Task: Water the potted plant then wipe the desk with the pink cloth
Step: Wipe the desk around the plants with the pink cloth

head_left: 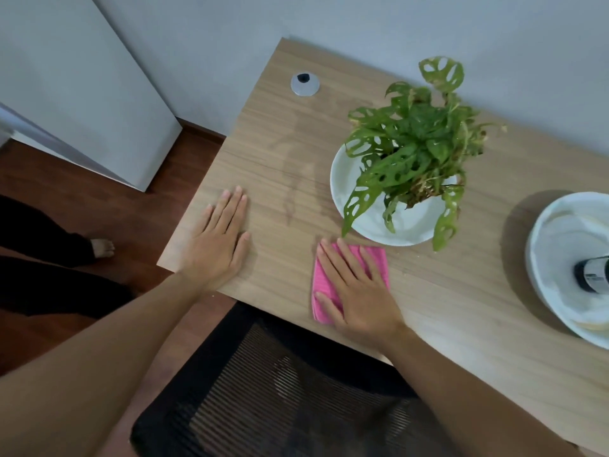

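A green potted plant (408, 150) with holed leaves stands in a white pot (405, 222) on the wooden desk (461, 318). Just in front of the pot lies the folded pink cloth (375, 258). My right hand (356, 288) lies flat on the cloth, fingers spread, pressing it to the desk. My left hand (217, 242) rests flat and empty on the desk near its left front corner. Faint damp streaks (293, 179) show on the wood between my left hand and the pot.
A white bowl (560, 258) holding a dark bottle (593, 275) sits at the right edge. A grey cable grommet (304, 84) is set into the desk at the back. A black mesh chair (280, 390) stands below the front edge. Another person's foot (102, 247) is on the floor at left.
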